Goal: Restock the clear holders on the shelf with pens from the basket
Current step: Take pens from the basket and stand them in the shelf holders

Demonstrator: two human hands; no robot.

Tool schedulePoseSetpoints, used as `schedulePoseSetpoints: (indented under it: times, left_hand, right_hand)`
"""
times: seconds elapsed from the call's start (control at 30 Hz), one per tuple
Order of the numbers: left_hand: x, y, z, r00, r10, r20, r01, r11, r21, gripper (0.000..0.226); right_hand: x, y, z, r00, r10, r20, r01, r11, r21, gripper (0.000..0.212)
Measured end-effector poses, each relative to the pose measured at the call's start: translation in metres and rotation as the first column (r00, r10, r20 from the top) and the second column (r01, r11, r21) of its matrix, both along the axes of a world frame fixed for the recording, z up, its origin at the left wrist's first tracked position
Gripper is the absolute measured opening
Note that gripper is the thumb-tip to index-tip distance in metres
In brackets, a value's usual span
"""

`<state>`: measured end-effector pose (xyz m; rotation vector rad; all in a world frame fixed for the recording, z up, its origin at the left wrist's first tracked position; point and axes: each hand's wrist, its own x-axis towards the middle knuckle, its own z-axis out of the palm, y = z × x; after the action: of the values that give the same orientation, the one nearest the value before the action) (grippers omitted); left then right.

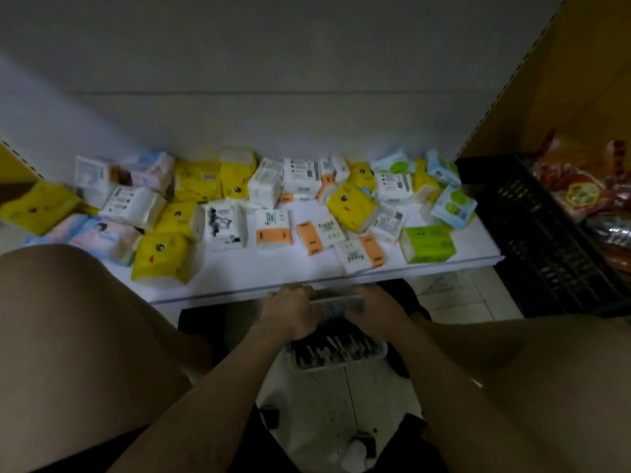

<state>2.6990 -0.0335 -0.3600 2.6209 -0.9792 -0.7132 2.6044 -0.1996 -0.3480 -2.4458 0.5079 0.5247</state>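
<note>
A white basket [341,365] stands on the floor between my knees, and several dark pens [327,349] lie in it. Just above it, in front of the shelf edge, I hold a clear holder [336,302] with dark pens inside. My left hand [293,312] grips its left end with curled fingers. My right hand [374,308] is blurred and holds the right end. Both hands hide the back part of the basket.
The low white shelf [239,295] carries several tissue packs [273,230] in yellow, white, orange and green. A black crate [532,230] with red snack bags stands at the right. My bare knees fill the lower left and right, with tiled floor between.
</note>
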Motion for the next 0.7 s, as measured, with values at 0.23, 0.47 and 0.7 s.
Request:
schedulePoseSetpoints:
  times: [0.23, 0.47, 0.7]
  left_hand:
    - [-0.012, 0.002, -0.061, 0.982, 0.009, -0.186, 0.021, 0.987, 0.161, 0.037]
    - [-0.039, -0.017, -0.116, 0.881, 0.132, -0.454, -0.02, 0.97, 0.242, 0.029]
    - [-0.073, -0.019, -0.153, 0.77, 0.233, -0.594, -0.1, 0.964, 0.248, 0.046]
  right_hand:
    - [-0.011, 0.0, -0.053, 0.967, 0.063, -0.245, -0.049, 0.997, 0.063, 0.019]
    - [-0.021, -0.002, -0.088, 0.883, 0.08, -0.462, -0.039, 0.994, 0.097, 0.031]
    - [-0.03, -0.015, -0.11, 0.86, 0.154, -0.486, -0.126, 0.988, 0.09, 0.039]
